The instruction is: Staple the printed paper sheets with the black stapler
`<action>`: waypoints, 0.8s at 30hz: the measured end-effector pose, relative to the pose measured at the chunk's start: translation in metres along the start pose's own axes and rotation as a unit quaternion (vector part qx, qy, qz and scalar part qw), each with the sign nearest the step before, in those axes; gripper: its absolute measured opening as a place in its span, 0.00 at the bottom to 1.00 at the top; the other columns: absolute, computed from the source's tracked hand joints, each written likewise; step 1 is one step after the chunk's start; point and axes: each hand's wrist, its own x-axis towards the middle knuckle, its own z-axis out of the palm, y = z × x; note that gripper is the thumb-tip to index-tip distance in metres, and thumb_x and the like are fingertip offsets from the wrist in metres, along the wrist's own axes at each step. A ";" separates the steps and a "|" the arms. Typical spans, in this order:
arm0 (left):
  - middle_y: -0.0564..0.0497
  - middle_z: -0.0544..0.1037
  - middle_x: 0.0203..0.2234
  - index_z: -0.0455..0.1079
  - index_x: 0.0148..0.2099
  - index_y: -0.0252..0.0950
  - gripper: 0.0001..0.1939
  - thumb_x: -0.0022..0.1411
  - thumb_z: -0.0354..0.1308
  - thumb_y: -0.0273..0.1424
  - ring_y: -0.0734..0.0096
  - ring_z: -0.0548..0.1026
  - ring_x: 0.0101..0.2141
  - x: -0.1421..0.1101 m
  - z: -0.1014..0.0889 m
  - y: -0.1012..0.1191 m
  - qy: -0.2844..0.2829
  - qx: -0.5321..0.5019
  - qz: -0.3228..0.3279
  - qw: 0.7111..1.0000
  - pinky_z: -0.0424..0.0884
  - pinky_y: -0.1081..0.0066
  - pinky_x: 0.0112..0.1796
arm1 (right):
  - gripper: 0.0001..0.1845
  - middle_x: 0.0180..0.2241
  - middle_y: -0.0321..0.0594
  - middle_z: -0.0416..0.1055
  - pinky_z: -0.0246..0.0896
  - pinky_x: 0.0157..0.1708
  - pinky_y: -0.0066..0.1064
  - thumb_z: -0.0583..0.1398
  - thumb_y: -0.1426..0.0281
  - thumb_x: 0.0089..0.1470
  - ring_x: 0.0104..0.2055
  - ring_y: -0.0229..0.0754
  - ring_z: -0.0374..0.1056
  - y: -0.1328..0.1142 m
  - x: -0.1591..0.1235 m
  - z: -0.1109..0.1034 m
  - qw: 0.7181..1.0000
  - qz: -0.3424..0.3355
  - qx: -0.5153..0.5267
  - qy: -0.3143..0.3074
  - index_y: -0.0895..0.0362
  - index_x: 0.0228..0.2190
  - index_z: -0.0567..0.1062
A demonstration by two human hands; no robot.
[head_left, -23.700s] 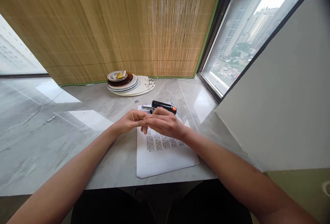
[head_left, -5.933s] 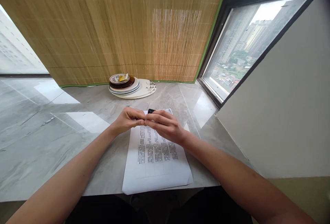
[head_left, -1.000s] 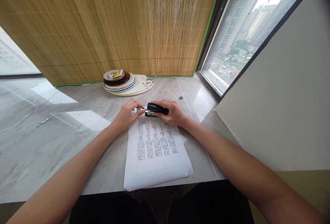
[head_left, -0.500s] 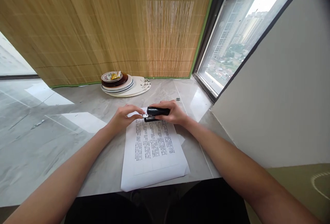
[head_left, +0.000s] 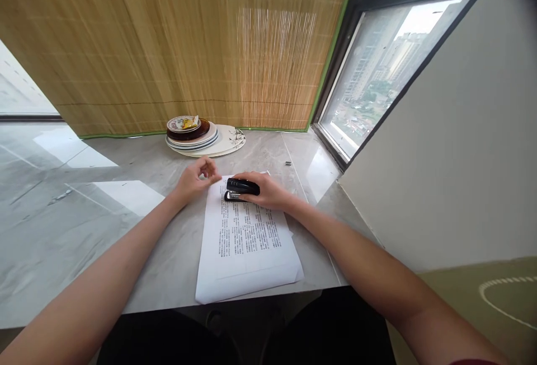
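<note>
My right hand (head_left: 271,190) is closed around a black stapler (head_left: 243,186), held over the upper part of a sheaf of printed paper (head_left: 247,236). The stapler's front points left, and a gap shows between its black top and the metal part beneath. Beside the paper's upper left corner is my left hand (head_left: 196,179), its fingers loosely curled and its thumb reaching toward the paper's edge. I see nothing held in it. The sheets lie on the grey marble-look counter, their bottom edge at the counter's front.
A stack of plates (head_left: 193,136) with a small yellow packet (head_left: 191,122) on top stands at the back, before a bamboo blind (head_left: 168,46). Small staple strips (head_left: 288,163) lie right of the paper. A window (head_left: 373,74) and wall (head_left: 453,146) border the right.
My left hand has let go of the stapler's front and drawn back left. My right hand has brought the stapler slightly left and nearer to me, with its metal part now inside the body.
</note>
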 end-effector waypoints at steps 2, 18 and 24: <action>0.52 0.73 0.31 0.68 0.40 0.39 0.21 0.64 0.67 0.50 0.69 0.72 0.32 0.002 -0.004 -0.006 0.059 -0.047 -0.036 0.996 0.69 0.69 0.34 | 0.24 0.54 0.44 0.79 0.71 0.57 0.42 0.67 0.70 0.60 0.54 0.47 0.76 -0.002 0.001 -0.002 0.999 0.012 -0.023 -0.024 0.53 0.57 0.75; 0.53 0.74 0.24 0.73 0.37 0.38 0.22 0.66 0.61 0.53 0.70 0.68 0.25 0.004 -0.003 -0.013 -0.022 -0.014 -0.053 0.998 0.64 0.70 0.29 | 0.17 0.43 0.41 0.81 0.69 0.44 0.35 0.67 0.69 0.56 0.43 0.45 0.75 -0.005 -0.038 -0.047 0.988 0.086 -0.115 -0.054 0.55 0.48 0.78; 0.43 0.83 0.47 0.80 0.48 0.40 0.15 0.70 0.59 0.44 0.56 0.77 0.49 0.001 0.015 0.000 -0.127 0.119 0.092 0.981 0.71 0.56 0.54 | 0.21 0.47 0.45 0.82 0.71 0.52 0.41 0.69 0.61 0.57 0.48 0.48 0.78 -0.005 -0.041 -0.041 0.991 0.069 -0.096 0.057 0.56 0.50 0.80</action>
